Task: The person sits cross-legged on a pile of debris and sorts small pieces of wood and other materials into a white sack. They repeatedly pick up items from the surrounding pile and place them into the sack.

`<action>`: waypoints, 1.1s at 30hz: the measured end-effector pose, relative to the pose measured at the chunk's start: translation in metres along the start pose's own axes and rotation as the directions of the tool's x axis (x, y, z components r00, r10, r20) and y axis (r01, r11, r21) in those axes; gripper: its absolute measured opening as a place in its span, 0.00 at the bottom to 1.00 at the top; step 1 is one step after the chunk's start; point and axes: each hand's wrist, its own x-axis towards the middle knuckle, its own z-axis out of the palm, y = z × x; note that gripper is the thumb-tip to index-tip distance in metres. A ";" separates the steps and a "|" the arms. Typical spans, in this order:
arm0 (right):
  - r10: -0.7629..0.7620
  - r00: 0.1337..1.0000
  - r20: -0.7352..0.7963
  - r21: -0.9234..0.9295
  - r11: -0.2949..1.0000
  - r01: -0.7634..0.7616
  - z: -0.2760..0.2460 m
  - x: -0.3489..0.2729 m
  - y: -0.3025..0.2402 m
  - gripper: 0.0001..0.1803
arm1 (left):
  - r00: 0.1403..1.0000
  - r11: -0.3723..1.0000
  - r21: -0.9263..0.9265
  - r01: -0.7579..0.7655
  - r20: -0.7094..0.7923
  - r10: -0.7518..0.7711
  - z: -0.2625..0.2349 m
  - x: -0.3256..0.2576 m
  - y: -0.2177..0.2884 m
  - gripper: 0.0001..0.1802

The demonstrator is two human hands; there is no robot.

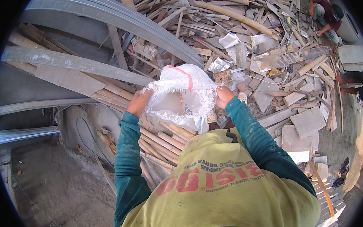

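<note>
A white woven plastic sack [179,83] with a red stripe hangs in front of my chest, its frayed mouth spread wide so that its pale inside shows. My left hand [139,103] is closed on the left edge of the mouth. On the opposite edge, my right hand [224,97] grips the rim with its fingers wrapped round it. The bottom of the sack is hidden. Both forearms are in green sleeves.
Broken boards and wood scraps [231,29] lie heaped ahead and to the right. Bamboo poles [163,141] run beneath the sack. Long curved-looking metal profiles [112,15] and a plank [73,59] cross at left. A person [329,16] crouches at far right; another person's dark-clothed leg [357,83] is nearer.
</note>
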 end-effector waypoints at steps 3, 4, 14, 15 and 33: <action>-0.001 0.998 0.065 0.048 0.999 -0.002 -0.001 -0.001 0.002 0.16 | 0.988 0.707 0.691 -0.152 0.113 0.103 -0.037 -0.006 -0.013 0.32; 0.070 0.996 0.062 -0.146 0.987 -0.061 0.000 -0.002 -0.007 0.16 | 0.971 0.597 0.770 -0.225 0.124 0.206 -0.039 -0.008 -0.027 0.32; 0.164 0.986 0.003 -0.857 0.508 -0.082 0.054 -0.018 -0.078 0.13 | 0.904 0.791 -0.482 0.377 0.004 -0.428 0.047 0.011 -0.239 0.28; 0.244 0.970 0.017 -0.877 0.470 -0.103 0.056 -0.019 -0.075 0.14 | 0.922 0.744 -0.559 0.367 0.113 -0.370 0.055 0.017 -0.246 0.27; 0.543 0.839 0.024 -0.442 0.759 -0.478 -0.081 -0.041 -0.016 0.27 | 0.862 0.544 0.828 -0.137 -0.171 0.477 -0.050 0.027 -0.127 0.20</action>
